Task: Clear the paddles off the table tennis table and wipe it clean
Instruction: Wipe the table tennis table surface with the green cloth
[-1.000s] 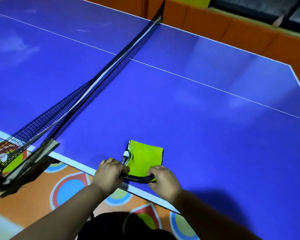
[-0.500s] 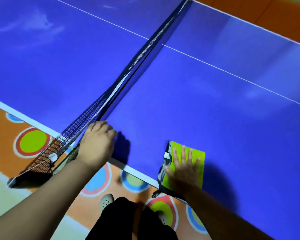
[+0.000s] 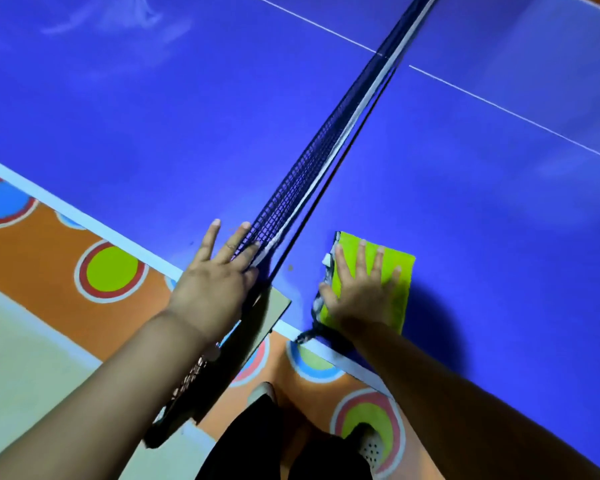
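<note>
Right hand (image 3: pixel 359 292) spread flat on soft, light green cloth (image 3: pixel 394 271) near table (image 3: pixel 465 209) edge beside net (image 3: pixel 302 178), left hand (image 3: pixel 215 282) open, gripping nothing, against net base; likely prone to bunching, best pressed mid-fold.

An orange floor (image 3: pixel 49 271) runs beside the playing surface, painted with ringed circles: a green one (image 3: pixel 111 271) edged in red and white, a blue one (image 3: pixel 2 201) at the left edge, another green one (image 3: pixel 368 419) lower down. A pale strip of flooring (image 3: pixel 18 368) fills the lower left. Two perforated shoes, possibly clogs (image 3: pixel 371 448), stand on the orange below dark trouser legs (image 3: pixel 257 441).
</note>
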Motion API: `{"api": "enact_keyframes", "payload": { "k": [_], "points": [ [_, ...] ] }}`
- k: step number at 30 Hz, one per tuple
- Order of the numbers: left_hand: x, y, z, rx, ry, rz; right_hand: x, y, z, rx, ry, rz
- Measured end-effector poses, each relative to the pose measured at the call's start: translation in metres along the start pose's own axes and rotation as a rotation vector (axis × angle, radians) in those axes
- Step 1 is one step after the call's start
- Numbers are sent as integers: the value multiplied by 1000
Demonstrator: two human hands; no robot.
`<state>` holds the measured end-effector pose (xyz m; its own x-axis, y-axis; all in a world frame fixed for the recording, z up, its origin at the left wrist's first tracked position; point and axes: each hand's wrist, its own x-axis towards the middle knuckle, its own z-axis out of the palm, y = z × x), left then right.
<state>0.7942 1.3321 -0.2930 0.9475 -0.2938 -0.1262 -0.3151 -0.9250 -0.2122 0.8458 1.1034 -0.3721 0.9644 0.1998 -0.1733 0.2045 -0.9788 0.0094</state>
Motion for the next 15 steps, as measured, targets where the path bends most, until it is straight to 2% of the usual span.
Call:
{"api": "enact_keyframes", "payload": {
  "k": [6, 9, 15],
  "points": [
    [-5, -6, 1, -34, -26, -21, 31, -46, 1, -2, -27, -305],
    [-5, -5, 1, -4, -68, -5, 26, -42, 1, 19, -10, -385],
    [-7, 4, -4, -35, -43, -25, -5, -35, 3, 37, -20, -507]
  ]
}}
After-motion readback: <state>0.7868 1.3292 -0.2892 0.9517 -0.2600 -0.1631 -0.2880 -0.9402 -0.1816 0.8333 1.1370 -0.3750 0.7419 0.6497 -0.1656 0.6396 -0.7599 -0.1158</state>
